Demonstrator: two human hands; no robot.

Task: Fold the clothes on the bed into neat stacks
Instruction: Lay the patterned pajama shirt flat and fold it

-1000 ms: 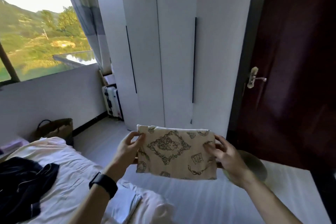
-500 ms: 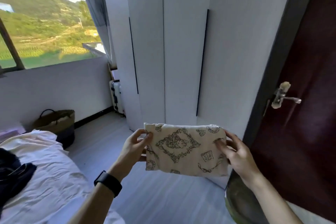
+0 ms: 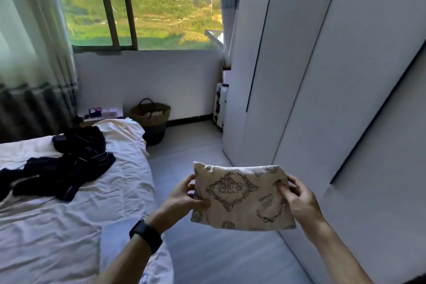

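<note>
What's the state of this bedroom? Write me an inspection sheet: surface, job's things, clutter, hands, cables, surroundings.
Surface: bed, white sheet, wrinkled.
Job's things: folded printed cloth held in the air above the floor beside the bed; dark garment lying crumpled and unfolded on the bed.
Clutter: woven basket on the floor by the far wall; suitcase standing beside the wardrobe.
Hands: left hand pinches the cloth's left edge, a watch on its wrist; right hand pinches the right edge.
Cables: nothing seen.
Surroundings: window onto green hills, curtain at its left, white wardrobe doors shut.
</note>
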